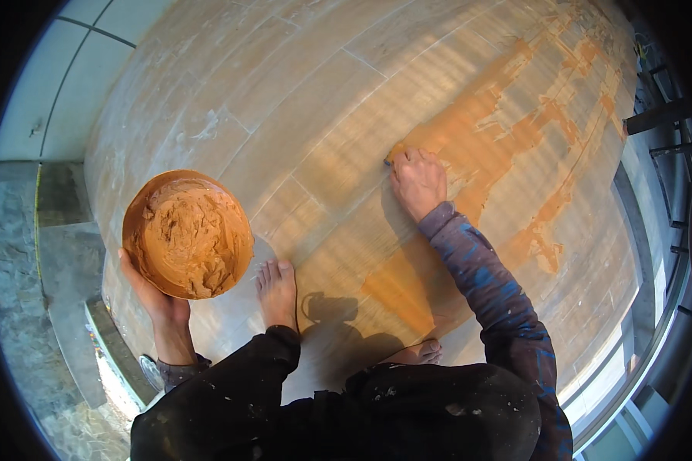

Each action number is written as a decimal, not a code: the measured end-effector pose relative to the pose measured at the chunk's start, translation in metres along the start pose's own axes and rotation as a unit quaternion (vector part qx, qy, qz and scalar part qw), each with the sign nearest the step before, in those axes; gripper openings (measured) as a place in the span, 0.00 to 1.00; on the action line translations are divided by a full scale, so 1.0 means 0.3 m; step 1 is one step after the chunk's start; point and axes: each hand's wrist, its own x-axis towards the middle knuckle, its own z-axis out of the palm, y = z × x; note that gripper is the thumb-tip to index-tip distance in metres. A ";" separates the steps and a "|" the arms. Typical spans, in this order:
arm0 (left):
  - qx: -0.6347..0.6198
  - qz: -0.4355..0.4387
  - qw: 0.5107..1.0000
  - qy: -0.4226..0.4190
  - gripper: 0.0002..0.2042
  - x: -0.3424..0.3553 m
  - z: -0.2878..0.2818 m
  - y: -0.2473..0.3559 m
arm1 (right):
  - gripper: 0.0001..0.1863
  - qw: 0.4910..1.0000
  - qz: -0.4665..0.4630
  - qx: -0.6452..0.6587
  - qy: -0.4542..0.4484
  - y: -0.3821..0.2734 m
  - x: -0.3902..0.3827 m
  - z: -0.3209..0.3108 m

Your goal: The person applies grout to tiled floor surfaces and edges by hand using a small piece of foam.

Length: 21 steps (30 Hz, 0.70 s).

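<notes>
My left hand (pixel 160 296) grips a round bowl (pixel 133 211) from below at its near left side. Thick orange-brown grout (pixel 196 230) fills much of the bowl, lumpy on top and smeared up the wall. Out to the right, my right hand (pixel 420 180) is closed on a small spreader (pixel 394 153) pressed to the tiled floor (pixel 346 131). Only a grout-covered edge with a bluish tip shows past the fingers; my hand hides the rest. A wet orange smear of grout (pixel 480 123) runs from the spreader toward the far right.
My bare left foot (pixel 277 292) stands between the bowl and the smear; the right foot (pixel 419 353) is partly hidden by my trousers. Dark metal railings (pixel 669 115) line the right edge. At the left are a pale wall panel (pixel 84 84) and a lower grey floor (pixel 15 261).
</notes>
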 end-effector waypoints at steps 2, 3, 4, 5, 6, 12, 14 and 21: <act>0.005 0.009 1.000 0.029 0.32 0.033 -0.012 0.035 | 0.05 0.996 -0.084 0.029 0.001 -0.234 -0.089 0.042; 0.001 0.008 0.999 0.053 0.32 0.057 -0.003 0.029 | 0.05 0.990 -0.121 0.072 -0.008 -0.325 -0.137 0.049; -0.003 -0.002 0.999 0.047 0.32 0.091 0.004 0.002 | 0.07 0.985 -0.139 0.091 -0.036 -0.415 -0.193 0.070; -0.003 -0.009 0.999 0.043 0.32 0.140 0.012 -0.043 | 0.09 0.980 -0.154 0.104 -0.065 -0.468 -0.231 0.098; 0.004 -0.007 0.999 0.043 0.32 0.184 0.003 -0.056 | 0.09 0.982 -0.147 0.102 -0.067 -0.512 -0.239 0.122; -0.005 -0.022 1.000 0.005 0.32 0.367 -0.107 -0.084 | 0.11 0.977 0.079 0.196 0.019 -0.354 0.110 0.112; -0.010 -0.034 0.999 -0.015 0.31 0.454 -0.174 -0.066 | 0.08 0.985 0.093 0.071 0.129 -0.204 0.317 0.115; -0.053 -0.043 0.998 0.009 0.31 0.672 -0.469 -0.046 | 0.04 0.999 -0.003 -0.040 -0.018 -0.653 0.226 0.407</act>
